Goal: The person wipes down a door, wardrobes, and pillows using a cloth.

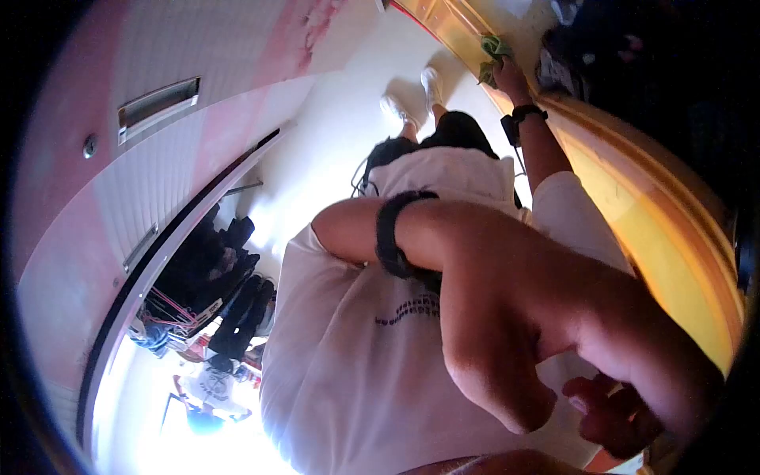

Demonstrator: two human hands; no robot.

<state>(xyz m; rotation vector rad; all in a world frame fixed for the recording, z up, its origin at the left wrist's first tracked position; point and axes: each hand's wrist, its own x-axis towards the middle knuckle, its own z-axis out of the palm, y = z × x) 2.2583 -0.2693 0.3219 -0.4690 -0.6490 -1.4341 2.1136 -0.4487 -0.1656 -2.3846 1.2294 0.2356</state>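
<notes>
Cloth (pixel 494 49), green and rumpled, sits toward the far end of the yellow panel (pixel 633 229) — closed in the fingers of the right hand (pixel 516 81), with a dark watch (pixel 511 131) on that wrist. As for how far things have got, the cloth is in hand at the panel and not laid down; whether it presses on the surface, and how much is left to do, I cannot tell from this one view. The left hand (pixel 514 293) crosses close in front of the camera, its fingers partly bent; whether it holds anything is hidden. A black wristband (pixel 388 233) circles that wrist, in front of the white shirt (pixel 340 380). Beyond the panel's outer edge lie dark things too dim to name. Out to the left is a pink-and-white door (pixel 158 178) with a recessed handle (pixel 158 109), and — past its edge — hangers (pixel 178 313), dark clothes (pixel 237 324) and another person (pixel 212 384) in bright light.
</notes>
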